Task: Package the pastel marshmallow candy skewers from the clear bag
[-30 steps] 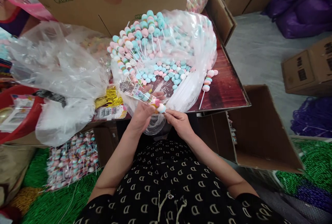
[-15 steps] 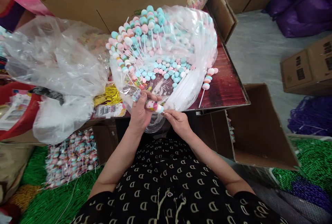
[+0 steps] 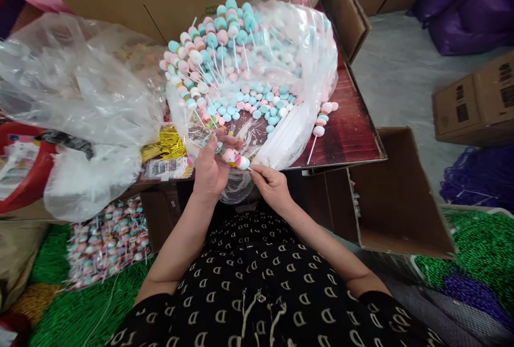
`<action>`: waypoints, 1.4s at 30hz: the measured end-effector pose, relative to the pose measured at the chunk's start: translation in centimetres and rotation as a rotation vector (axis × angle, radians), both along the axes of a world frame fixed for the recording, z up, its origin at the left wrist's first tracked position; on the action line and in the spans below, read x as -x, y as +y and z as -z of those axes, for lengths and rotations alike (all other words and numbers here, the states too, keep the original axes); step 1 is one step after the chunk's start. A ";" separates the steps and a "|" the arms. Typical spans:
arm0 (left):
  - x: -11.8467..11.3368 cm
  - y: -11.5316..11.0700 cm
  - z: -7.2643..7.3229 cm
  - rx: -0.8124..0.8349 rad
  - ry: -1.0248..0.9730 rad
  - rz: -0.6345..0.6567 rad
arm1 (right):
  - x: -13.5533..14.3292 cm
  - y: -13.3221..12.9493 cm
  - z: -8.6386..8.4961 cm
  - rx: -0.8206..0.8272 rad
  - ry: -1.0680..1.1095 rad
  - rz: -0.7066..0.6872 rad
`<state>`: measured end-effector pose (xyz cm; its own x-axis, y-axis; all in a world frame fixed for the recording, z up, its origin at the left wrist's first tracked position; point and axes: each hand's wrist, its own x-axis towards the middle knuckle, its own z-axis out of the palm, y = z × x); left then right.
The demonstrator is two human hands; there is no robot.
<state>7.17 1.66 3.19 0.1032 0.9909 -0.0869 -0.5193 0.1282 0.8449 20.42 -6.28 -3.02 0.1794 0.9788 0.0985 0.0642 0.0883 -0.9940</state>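
Observation:
Between my hands is a candy skewer [image 3: 236,159] of pink, white and blue pieces, partly in a clear printed wrapper. My right hand [image 3: 271,183] pinches its stick at the lower right end. My left hand [image 3: 214,167] is under and beside the wrapped end, thumb raised and fingers spread around the wrapper. Behind them a big clear bag [image 3: 317,63] lies open, with finished skewers [image 3: 212,42] piled at its back left, loose blue and pink candies [image 3: 257,106] in the middle and white sticks [image 3: 277,141] at the right. One skewer [image 3: 320,122] rests on the red table [image 3: 353,127].
Yellow ties [image 3: 168,143] and printed labels [image 3: 168,169] lie left of the bag, near a red basin [image 3: 24,186]. An open carton [image 3: 401,202] stands at the lower right; packed candies [image 3: 108,240] are at the lower left.
My left hand has loosened, its fingers opening away from the wrapped skewer. Both hands have shifted slightly left in view, and the camera view has moved a little. The right hand still pinches the stick.

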 end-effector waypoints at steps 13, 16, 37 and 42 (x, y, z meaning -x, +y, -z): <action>-1.2 -1.8 1.1 -0.015 0.011 0.139 | 1.0 -0.3 -0.8 0.015 0.017 -0.005; -1.4 -2.4 1.4 -0.036 0.052 0.195 | 0.9 0.1 -0.9 0.014 -0.018 0.045; -0.8 -3.1 1.8 0.163 0.174 0.380 | -3.3 3.8 -2.5 -0.510 -0.707 0.034; -1.1 -3.1 1.3 0.212 0.172 0.388 | -3.7 3.8 -3.0 -0.560 -0.785 0.030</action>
